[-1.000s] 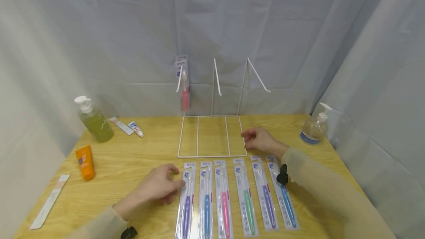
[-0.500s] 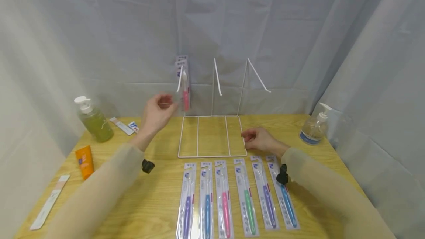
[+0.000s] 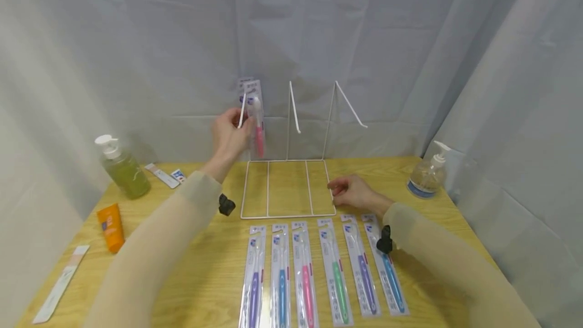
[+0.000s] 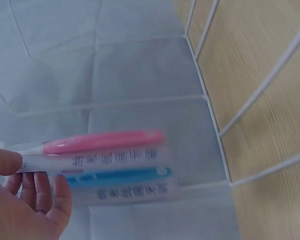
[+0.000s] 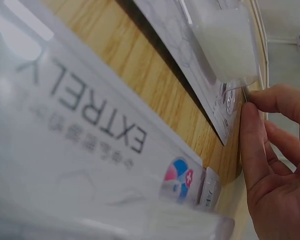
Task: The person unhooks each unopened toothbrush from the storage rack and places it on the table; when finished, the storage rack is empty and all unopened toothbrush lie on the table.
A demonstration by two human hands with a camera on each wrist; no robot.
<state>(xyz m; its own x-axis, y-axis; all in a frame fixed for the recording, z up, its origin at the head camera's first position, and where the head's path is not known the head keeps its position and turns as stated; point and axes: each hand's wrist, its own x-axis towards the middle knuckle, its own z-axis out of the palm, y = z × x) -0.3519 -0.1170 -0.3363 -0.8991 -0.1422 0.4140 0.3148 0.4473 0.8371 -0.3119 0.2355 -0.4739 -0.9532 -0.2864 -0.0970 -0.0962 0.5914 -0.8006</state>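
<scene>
A white wire rack with 3 hooks stands at the back of the table. On its left hook hangs a packaged pink toothbrush, with another pack behind it. My left hand pinches the pink one's pack near the hook tip; the left wrist view shows a blue toothbrush hanging behind it. At the rack base's right side, my right hand pinches the wire between thumb and forefinger. Several packaged toothbrushes lie in a row before the rack, among them a purple one and a green one.
On the left are a green pump bottle, an orange tube, a small toothpaste tube and two slim packets, one of them near the table's left edge. A clear pump bottle stands at right. Grey curtains enclose the table.
My left hand has risen from beside the row of toothbrushes to the left hook and taken hold of the pink toothbrush's pack, which has shifted slightly right. My right hand stays at the rack.
</scene>
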